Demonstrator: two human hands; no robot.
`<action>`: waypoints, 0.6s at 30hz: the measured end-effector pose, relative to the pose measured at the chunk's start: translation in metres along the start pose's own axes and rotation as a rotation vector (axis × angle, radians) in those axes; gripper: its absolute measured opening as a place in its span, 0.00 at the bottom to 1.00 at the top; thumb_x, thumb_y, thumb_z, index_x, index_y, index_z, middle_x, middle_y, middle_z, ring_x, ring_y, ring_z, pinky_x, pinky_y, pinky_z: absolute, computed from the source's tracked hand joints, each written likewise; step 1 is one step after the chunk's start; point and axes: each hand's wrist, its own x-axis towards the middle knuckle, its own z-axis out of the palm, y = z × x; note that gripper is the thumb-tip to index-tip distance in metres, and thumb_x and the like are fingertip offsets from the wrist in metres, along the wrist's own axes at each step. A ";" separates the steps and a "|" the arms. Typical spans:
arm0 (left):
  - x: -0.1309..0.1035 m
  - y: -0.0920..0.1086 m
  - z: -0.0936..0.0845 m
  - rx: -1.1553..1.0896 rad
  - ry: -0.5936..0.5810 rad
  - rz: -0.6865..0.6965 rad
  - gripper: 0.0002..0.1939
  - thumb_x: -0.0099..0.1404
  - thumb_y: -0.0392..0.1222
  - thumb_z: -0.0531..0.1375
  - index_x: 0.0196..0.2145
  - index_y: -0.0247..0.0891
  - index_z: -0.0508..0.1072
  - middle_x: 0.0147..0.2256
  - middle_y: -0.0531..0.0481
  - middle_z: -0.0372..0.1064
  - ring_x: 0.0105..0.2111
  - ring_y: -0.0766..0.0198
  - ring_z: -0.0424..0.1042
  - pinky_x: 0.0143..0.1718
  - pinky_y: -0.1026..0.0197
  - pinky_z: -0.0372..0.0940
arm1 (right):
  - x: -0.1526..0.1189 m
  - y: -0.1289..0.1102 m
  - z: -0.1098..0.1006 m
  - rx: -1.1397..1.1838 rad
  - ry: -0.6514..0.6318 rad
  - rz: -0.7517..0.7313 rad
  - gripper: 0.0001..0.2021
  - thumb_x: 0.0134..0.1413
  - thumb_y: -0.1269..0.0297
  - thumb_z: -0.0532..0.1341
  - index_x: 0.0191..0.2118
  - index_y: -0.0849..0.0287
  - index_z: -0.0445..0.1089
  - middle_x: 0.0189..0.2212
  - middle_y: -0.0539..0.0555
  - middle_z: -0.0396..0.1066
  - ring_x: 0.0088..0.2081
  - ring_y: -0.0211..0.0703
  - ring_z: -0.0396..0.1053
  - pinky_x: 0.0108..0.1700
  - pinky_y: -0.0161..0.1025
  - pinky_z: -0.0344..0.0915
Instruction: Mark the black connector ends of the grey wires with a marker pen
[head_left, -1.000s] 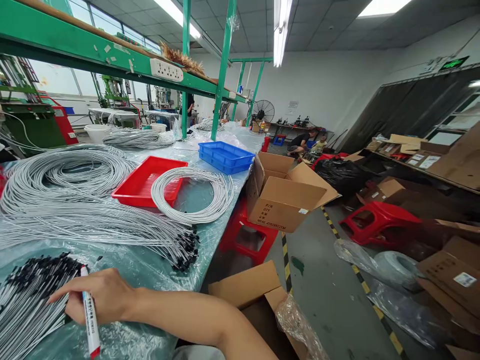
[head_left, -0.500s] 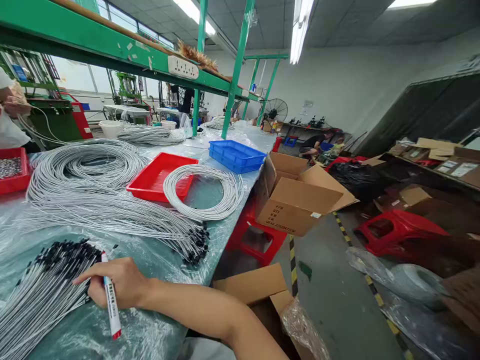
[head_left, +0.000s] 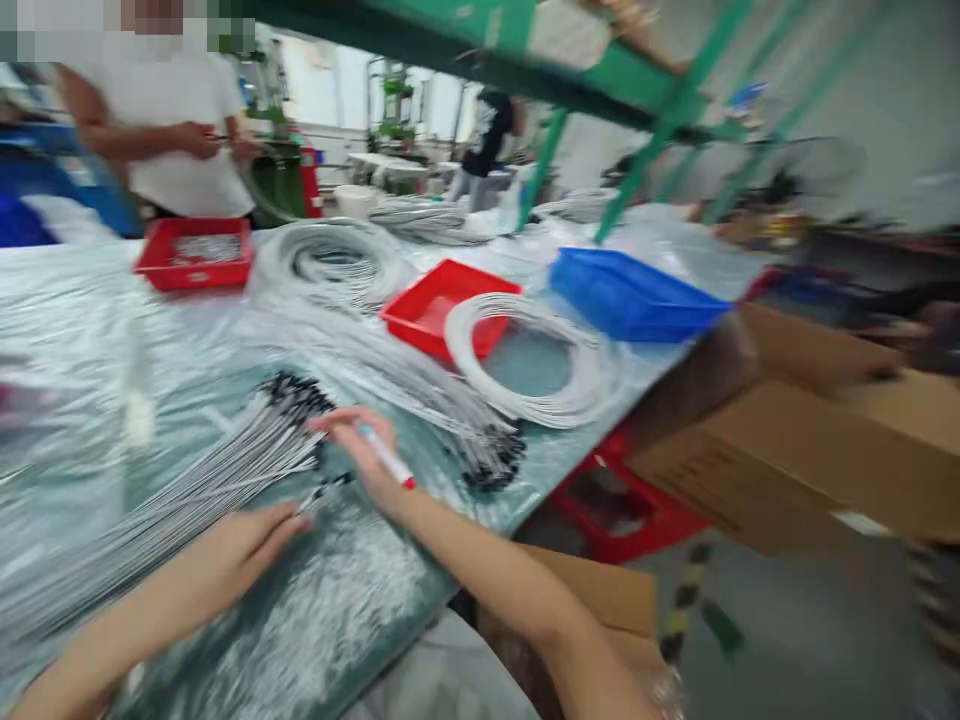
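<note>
My right hand [head_left: 367, 460] holds a white marker [head_left: 388, 458] with a red end, tucked against the hand. Its fingers reach to the black-tipped ends of a bundle of thin grey cables [head_left: 217, 500] lying on the table. My left hand [head_left: 259, 545] is low beside the bundle, thumb and fingers pinched together on what looks like a few cables with black ends [head_left: 328, 488]; motion blur hides the exact number. A second bunch of grey cables [head_left: 420, 385] with black tips lies beyond my right hand.
A coiled cable ring [head_left: 525, 405] rests partly on a red tray [head_left: 416, 320]. Nearby are a blue tray [head_left: 637, 300], a red tray of small parts [head_left: 154, 262] and a larger coil [head_left: 330, 260]. Cardboard boxes [head_left: 750, 450] stand off the table's right edge. A person in white [head_left: 180, 150] stands across.
The view has swung left. My left hand has come into view at the cable ends. My right hand still holds the marker by the bundle's black tips. A person across the table is now visible.
</note>
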 end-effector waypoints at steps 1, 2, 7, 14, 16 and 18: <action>-0.001 0.001 0.004 -0.078 -0.077 -0.033 0.22 0.68 0.54 0.42 0.31 0.38 0.68 0.22 0.56 0.65 0.23 0.68 0.64 0.27 0.66 0.58 | -0.001 -0.001 0.000 0.068 -0.008 0.052 0.08 0.49 0.63 0.58 0.34 0.59 0.71 0.35 0.55 0.75 0.41 0.44 0.70 0.46 0.40 0.64; 0.001 0.001 0.008 -0.148 -0.089 -0.057 0.23 0.68 0.54 0.42 0.29 0.37 0.66 0.22 0.55 0.64 0.23 0.67 0.63 0.28 0.65 0.57 | -0.002 -0.001 0.000 0.132 -0.017 0.125 0.08 0.49 0.63 0.59 0.35 0.58 0.70 0.36 0.55 0.75 0.43 0.44 0.70 0.47 0.41 0.63; 0.012 0.001 0.020 -0.396 -0.058 -0.097 0.22 0.68 0.53 0.42 0.33 0.35 0.67 0.25 0.52 0.68 0.25 0.66 0.65 0.29 0.63 0.57 | -0.012 -0.002 0.004 0.180 -0.215 0.367 0.10 0.51 0.60 0.58 0.37 0.58 0.69 0.37 0.57 0.75 0.43 0.46 0.70 0.49 0.44 0.61; 0.008 0.011 0.024 -0.516 -0.071 -0.030 0.19 0.67 0.51 0.46 0.34 0.35 0.69 0.33 0.49 0.71 0.24 0.69 0.65 0.25 0.66 0.57 | -0.019 0.008 0.015 -0.083 -0.082 0.359 0.13 0.53 0.54 0.56 0.32 0.59 0.68 0.30 0.55 0.75 0.34 0.44 0.72 0.39 0.40 0.65; 0.008 0.012 0.023 -0.508 -0.050 -0.056 0.18 0.67 0.50 0.46 0.34 0.35 0.69 0.33 0.49 0.72 0.23 0.70 0.65 0.24 0.66 0.57 | -0.018 0.008 0.016 -0.068 -0.100 0.406 0.13 0.53 0.54 0.55 0.32 0.59 0.67 0.30 0.56 0.75 0.32 0.44 0.72 0.37 0.39 0.65; 0.008 0.012 0.022 -0.499 -0.010 -0.109 0.19 0.67 0.51 0.47 0.31 0.35 0.68 0.30 0.50 0.72 0.19 0.72 0.62 0.23 0.66 0.55 | -0.016 0.005 0.013 -0.076 -0.112 0.402 0.13 0.54 0.54 0.55 0.33 0.59 0.67 0.31 0.56 0.75 0.32 0.43 0.71 0.36 0.39 0.65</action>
